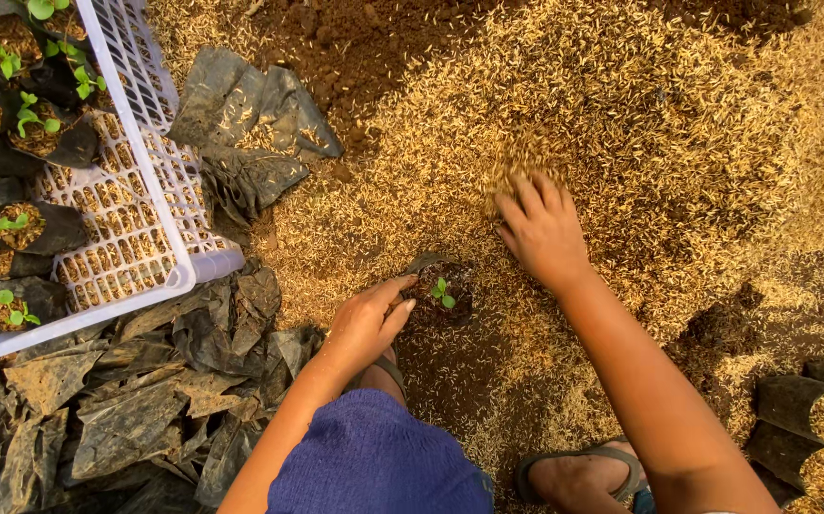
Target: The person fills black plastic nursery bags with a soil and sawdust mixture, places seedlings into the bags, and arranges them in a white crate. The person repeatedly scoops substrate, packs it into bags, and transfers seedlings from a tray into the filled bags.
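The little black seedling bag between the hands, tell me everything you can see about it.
The seedling bag is a small, soft black plastic pouch standing upright on the ground amid rice husks. It is filled with dark soil, and a tiny green seedling with a few leaves rises from its open top. The left hand grips its rim from the left side; the right hand rests on the husks just beyond it, not touching.
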